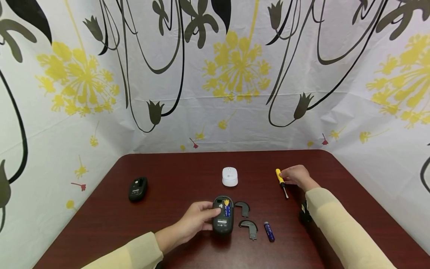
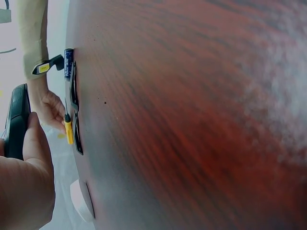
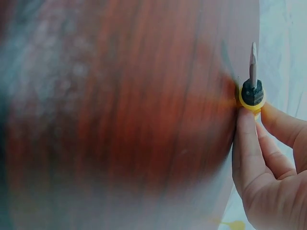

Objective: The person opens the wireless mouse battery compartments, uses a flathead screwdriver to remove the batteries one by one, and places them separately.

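Observation:
My left hand [image 1: 209, 213] grips the left side of a black mouse [image 1: 223, 221] that lies upside down at the table's front centre. Its battery bay is uncovered, with a blue battery [image 1: 227, 211] inside. The left wrist view shows the same mouse [image 2: 16, 122] against my thumb. My right hand [image 1: 286, 175] pinches the yellow handle of a small screwdriver [image 1: 281, 182] lying on the table at the right, its tip toward me. The right wrist view shows the fingers [image 3: 248, 143] on the screwdriver [image 3: 252, 91].
Two black cover pieces [image 1: 242, 208] [image 1: 249, 228] and a loose blue battery [image 1: 269, 231] lie just right of the mouse. A white mouse [image 1: 230, 176] sits behind it, and another black mouse [image 1: 137, 188] at the left. Patterned cloth walls surround the red-brown table [image 1: 174, 175].

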`<act>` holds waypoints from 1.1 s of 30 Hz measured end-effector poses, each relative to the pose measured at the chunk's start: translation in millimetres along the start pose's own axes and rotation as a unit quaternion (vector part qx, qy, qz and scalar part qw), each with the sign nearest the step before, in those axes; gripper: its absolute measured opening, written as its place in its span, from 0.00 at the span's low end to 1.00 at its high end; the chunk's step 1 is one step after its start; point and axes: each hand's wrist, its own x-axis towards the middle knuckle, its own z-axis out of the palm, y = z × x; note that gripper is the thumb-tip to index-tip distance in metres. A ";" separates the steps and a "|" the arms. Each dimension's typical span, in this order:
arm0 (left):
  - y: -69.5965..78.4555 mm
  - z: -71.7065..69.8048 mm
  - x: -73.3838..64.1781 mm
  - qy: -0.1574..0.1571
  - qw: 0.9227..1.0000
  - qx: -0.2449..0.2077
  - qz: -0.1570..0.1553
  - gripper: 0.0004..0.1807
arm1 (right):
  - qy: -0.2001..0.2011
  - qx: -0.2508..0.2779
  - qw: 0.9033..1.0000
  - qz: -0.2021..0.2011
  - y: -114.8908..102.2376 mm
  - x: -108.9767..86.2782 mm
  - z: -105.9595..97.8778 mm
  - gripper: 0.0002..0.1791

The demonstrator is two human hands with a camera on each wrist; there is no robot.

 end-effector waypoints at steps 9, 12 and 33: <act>-0.4 -0.7 0.1 0.000 1.000 -0.007 0.002 0.22 | -0.007 0.008 1.000 0.003 -1.3 -2.0 -0.2 0.20; -0.1 -0.8 -0.2 0.002 1.000 -0.007 0.000 0.22 | -0.009 0.013 1.000 0.005 -2.6 -3.8 -1.4 0.20; 0.7 -0.1 0.6 0.005 1.000 -0.004 -0.004 0.23 | -0.096 0.044 0.992 -0.063 -30.8 -29.0 5.7 0.28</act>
